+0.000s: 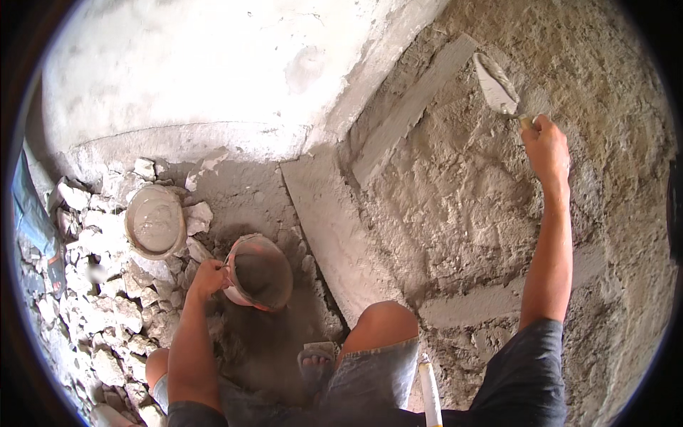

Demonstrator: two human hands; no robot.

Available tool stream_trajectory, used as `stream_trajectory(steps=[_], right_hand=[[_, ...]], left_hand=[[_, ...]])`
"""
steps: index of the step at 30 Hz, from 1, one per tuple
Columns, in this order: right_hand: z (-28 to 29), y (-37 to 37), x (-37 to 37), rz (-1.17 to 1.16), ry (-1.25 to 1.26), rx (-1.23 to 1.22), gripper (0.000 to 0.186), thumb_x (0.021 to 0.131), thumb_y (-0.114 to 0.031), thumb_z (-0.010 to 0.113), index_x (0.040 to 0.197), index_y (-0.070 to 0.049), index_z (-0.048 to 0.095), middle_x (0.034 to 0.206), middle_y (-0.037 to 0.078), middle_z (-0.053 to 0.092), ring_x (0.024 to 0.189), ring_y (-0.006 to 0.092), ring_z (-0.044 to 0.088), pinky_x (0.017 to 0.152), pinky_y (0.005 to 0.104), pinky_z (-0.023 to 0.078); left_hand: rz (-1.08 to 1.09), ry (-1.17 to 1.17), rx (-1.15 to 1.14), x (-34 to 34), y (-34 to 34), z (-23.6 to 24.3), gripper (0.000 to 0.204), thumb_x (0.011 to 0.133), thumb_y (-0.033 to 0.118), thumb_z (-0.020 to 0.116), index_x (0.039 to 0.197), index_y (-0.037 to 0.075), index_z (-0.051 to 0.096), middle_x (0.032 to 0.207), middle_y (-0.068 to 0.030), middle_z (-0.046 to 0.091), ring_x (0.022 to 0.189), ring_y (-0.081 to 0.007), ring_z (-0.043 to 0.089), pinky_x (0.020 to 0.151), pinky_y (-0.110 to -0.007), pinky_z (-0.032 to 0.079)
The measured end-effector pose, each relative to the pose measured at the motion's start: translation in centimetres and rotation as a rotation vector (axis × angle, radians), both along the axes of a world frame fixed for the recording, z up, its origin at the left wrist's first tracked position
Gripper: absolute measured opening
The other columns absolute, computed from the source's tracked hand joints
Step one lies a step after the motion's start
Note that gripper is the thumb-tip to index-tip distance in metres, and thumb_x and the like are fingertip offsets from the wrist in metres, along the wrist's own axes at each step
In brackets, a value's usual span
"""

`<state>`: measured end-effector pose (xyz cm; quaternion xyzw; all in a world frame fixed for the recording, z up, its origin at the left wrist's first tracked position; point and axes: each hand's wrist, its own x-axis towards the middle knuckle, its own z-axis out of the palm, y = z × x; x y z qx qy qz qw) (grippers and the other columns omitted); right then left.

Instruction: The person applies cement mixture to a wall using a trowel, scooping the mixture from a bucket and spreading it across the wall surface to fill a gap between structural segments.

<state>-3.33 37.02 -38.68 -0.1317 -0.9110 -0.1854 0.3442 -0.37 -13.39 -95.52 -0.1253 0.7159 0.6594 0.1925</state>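
My right hand [546, 151], arm stretched up toward the rough wall [462, 206], is closed round the handle of a pointing trowel [496, 87]. Grey mortar lies on part of its blade, which is near or against the wall; I cannot tell which. Low on the left, my left hand [208, 279] grips the rim or handle of an orange bucket [235, 287]. The bucket is tilted, with grey mortar [262, 274] inside. Smooth mortar strips run along the wall, one upper band [413, 117] and one lower band [491, 306].
A round tub [130, 226] with a wet grey mix stands left of the bucket, among heaped broken stones [107, 306]. A whitish wall [192, 71] rises behind. My sandalled foot [315, 361] is beside the bucket. A blue object [35, 210] shows at the far left.
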Motion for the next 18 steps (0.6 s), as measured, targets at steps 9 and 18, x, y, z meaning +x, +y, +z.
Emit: stream_trajectory(steps=[9,18], right_hand=[[-15.9,-5.6,1.9,0.725,-0.244,-0.718,0.018,0.098,-0.022,0.075,0.101,-0.004,0.071,0.073,0.002,0.068,0.057,0.0076,0.052,0.052,0.0293,0.042],[-21.9,3.9,-9.5,0.411,-0.315,-1.287,0.015,0.098,-0.017,0.072,0.103,-0.004,0.072,0.077,0.009,0.071,0.055,0.0117,0.061,0.043,0.0266,0.046]], left_hand=[[-0.004,0.002,-0.007,0.5,0.0,0.0,0.020,0.098,0.008,0.062,0.096,-0.012,0.069,0.081,-0.0141,0.071,0.069,-0.0196,0.072,0.063,-0.032,0.062],[-0.008,0.011,-0.037,1.0,-0.4,-0.7,0.020,0.096,0.007,0.061,0.095,-0.010,0.072,0.080,-0.0145,0.072,0.068,-0.0200,0.072,0.062,-0.033,0.061]])
